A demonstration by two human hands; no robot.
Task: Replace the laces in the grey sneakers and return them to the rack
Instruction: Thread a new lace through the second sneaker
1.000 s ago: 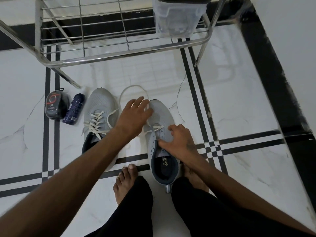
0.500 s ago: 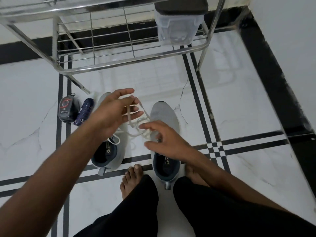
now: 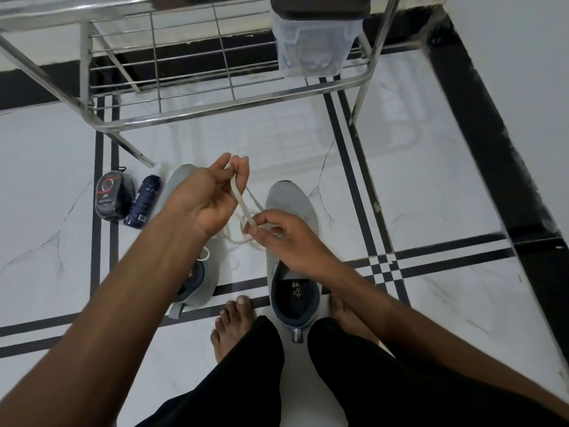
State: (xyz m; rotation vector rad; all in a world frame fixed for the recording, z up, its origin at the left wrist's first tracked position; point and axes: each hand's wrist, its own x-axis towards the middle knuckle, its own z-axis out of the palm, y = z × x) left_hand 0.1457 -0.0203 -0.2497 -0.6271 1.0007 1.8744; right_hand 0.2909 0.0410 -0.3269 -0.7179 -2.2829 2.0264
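Two hands work one white lace (image 3: pixel 238 197) above the floor (image 3: pixel 431 195), and how each holds it suggests the job in hand. The left hand (image 3: pixel 206 198) is raised with palm turned up, its thumb and fingers pinching the upper stretch of the lace near its top; the right hand (image 3: pixel 277 238) sits lower, fingers curled and pinching the same lace where the strand comes down, with slack loops hanging below toward the shoes. Held at two points like this, the lace stays taut between the hands, probably so it can be gathered or straightened rather than left to tangle. The right grey sneaker (image 3: pixel 291 241) stands directly under the right hand, toe pointing toward the rack (image 3: pixel 246 103), and no lace shows on the part of it that can be seen, so I judge this lace came out of it. The left grey sneaker (image 3: pixel 200 272) lies just beside it, largely hidden by the left forearm; a white loop shows at its collar, which suggests it is still laced. Both shoes sit close before the person's bare feet, within easy reach. A dark shoe-polish tin (image 3: pixel 109 195) and a dark blue bottle (image 3: pixel 143 200) lie on the floor left of the shoes. On the rack's lower shelf stands a clear plastic box (image 3: pixel 311 41) with a dark lid, its contents unclear. Relacing and the return to the rack are not yet done.
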